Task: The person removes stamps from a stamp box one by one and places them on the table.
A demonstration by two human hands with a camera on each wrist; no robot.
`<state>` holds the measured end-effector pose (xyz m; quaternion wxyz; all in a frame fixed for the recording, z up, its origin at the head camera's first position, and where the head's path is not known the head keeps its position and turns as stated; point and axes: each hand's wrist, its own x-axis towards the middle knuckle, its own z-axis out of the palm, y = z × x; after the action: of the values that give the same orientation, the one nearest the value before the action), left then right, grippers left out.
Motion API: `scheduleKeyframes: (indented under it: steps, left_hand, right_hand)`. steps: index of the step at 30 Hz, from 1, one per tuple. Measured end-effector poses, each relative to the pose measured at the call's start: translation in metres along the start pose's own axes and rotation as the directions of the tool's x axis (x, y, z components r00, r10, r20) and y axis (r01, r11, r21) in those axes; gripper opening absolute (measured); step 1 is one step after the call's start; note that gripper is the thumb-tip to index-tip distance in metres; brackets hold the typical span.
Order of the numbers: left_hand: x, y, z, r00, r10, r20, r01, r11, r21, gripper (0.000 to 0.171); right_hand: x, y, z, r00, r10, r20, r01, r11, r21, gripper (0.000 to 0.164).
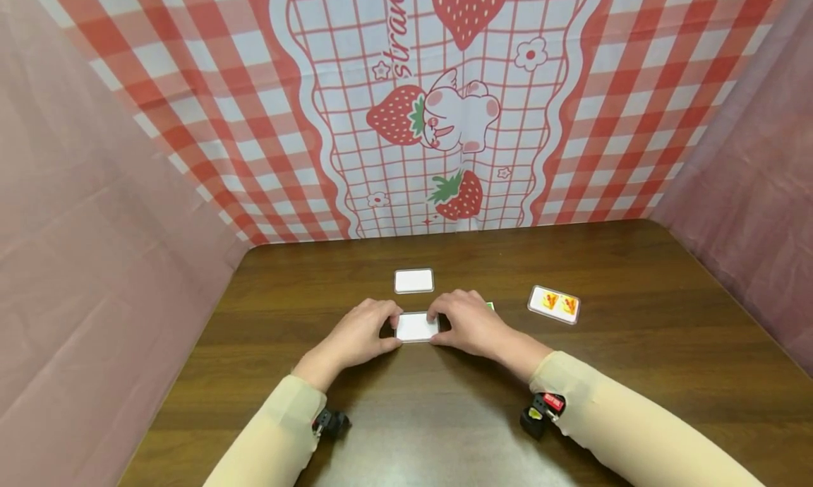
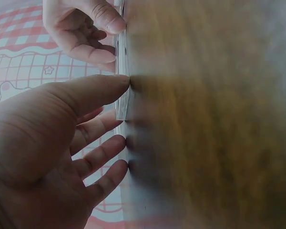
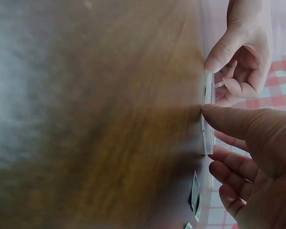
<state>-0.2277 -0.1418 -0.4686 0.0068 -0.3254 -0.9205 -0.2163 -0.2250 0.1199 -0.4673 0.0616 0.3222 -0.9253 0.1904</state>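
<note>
On the brown table lies a blank white rectangular card in a clear case [image 1: 416, 327]. My left hand [image 1: 360, 335] pinches its left end, thumb at the near edge and fingers along the far side. At the right end my right hand [image 1: 471, 325] grips it the same way. Seen edge-on in the left wrist view, the clear case [image 2: 122, 107] looks thin and layered, with the left thumb [image 2: 105, 89] pressed on its edge. The right wrist view shows the right thumb [image 3: 224, 116] on that edge too, with fingers behind.
Another white card in a clear case [image 1: 413, 281] lies just beyond the hands. A card with two orange-yellow pictures [image 1: 554, 304] lies to the right. A green-edged piece [image 1: 490, 306] peeks out behind the right hand. A strawberry-patterned cloth [image 1: 460, 106] hangs behind the table [image 1: 413, 416].
</note>
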Motion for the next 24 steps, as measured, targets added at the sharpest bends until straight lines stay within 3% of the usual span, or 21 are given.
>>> scheduleKeyframes:
  steps: [9,10,12,15,17,20,24]
  left_hand:
    - [0.013,-0.022,0.006,1.000,0.009,-0.025,-0.010,1.000,-0.029,0.033]
    - [0.013,-0.016,0.002,1.000,-0.015,-0.016,0.014,0.999,-0.034,0.033]
    - [0.018,-0.032,0.013,0.999,0.011,-0.038,-0.011,1.000,-0.020,0.033]
    - [0.022,-0.040,0.016,0.998,0.032,-0.060,-0.033,0.999,-0.011,0.035]
    - [0.024,-0.039,0.014,0.998,0.025,-0.056,-0.025,1.000,-0.011,0.035]
    - [0.025,-0.023,0.002,0.999,-0.029,-0.014,0.028,0.999,-0.027,0.033]
    - [0.031,-0.040,0.014,0.999,-0.036,-0.028,0.035,0.999,-0.036,0.033]
  right_hand:
    - [0.016,0.006,0.000,0.998,0.052,0.021,-0.053,0.998,0.015,0.029]
    - [0.017,0.006,0.000,0.998,0.061,0.027,-0.062,0.998,0.017,0.029]
    - [0.019,0.007,-0.001,0.996,0.076,0.037,-0.077,0.997,0.021,0.029]
    - [0.022,0.008,-0.001,0.994,0.096,0.046,-0.097,0.995,0.021,0.028]
    - [0.023,0.009,-0.001,0.993,0.109,0.050,-0.111,0.994,0.023,0.028]
    - [0.025,0.010,-0.001,0.991,0.122,0.053,-0.124,0.992,0.025,0.028]
    - [0.027,0.009,-0.002,0.990,0.131,0.054,-0.132,0.991,0.029,0.029]
